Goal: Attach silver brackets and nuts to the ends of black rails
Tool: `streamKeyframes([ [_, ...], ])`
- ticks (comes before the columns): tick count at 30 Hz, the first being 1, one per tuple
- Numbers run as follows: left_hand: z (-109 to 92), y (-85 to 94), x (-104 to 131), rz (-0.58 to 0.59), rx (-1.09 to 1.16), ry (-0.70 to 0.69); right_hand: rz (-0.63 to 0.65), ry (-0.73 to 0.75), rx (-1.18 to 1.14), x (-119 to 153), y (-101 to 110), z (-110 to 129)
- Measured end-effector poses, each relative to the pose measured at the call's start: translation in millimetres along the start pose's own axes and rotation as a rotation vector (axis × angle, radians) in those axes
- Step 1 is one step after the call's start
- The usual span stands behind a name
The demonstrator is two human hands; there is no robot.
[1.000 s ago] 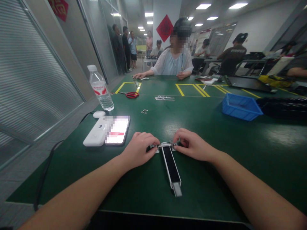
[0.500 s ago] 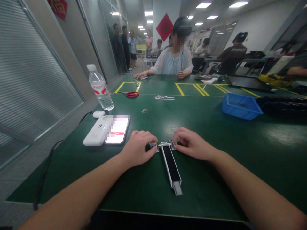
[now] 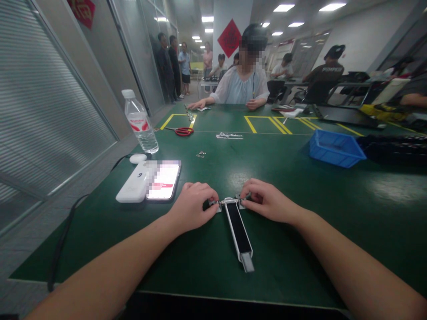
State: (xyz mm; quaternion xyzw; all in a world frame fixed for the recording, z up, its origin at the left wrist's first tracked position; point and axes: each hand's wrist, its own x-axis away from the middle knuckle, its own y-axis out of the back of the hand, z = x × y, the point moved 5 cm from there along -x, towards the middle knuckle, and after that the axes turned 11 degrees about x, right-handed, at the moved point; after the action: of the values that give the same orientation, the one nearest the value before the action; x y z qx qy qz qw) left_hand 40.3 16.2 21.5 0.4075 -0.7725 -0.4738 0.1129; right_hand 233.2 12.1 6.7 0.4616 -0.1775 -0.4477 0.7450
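Observation:
A long narrow piece with a black face and a white frame [image 3: 239, 229] lies on the green table, a grey tab [image 3: 247, 262] at its near end. Its far end meets a thin silver crosspiece with a small metal bracket at each side. My left hand [image 3: 194, 206] pinches the left bracket [image 3: 218, 206] between thumb and fingers. On the other side, my right hand [image 3: 266, 201] is closed on the right bracket [image 3: 240, 203]. Fingertips partly hide both brackets. Several small metal rings [image 3: 200, 154] lie beyond my hands.
Left of my hands are a phone [image 3: 163, 180], a white power bank [image 3: 130, 186], a small white case [image 3: 138, 158] and a water bottle [image 3: 143, 129]. Red-handled scissors [image 3: 184, 132] and silver strips [image 3: 229, 136] lie farther off. A blue bin [image 3: 336, 151] stands right. A person [image 3: 240, 84] sits opposite.

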Motion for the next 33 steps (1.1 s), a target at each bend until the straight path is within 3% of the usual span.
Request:
streamKeyframes([
  [33,0.8,-1.9,0.1,0.01,0.011,0.012,-0.044,0.015,0.05,-1.6,0.4,5.3],
])
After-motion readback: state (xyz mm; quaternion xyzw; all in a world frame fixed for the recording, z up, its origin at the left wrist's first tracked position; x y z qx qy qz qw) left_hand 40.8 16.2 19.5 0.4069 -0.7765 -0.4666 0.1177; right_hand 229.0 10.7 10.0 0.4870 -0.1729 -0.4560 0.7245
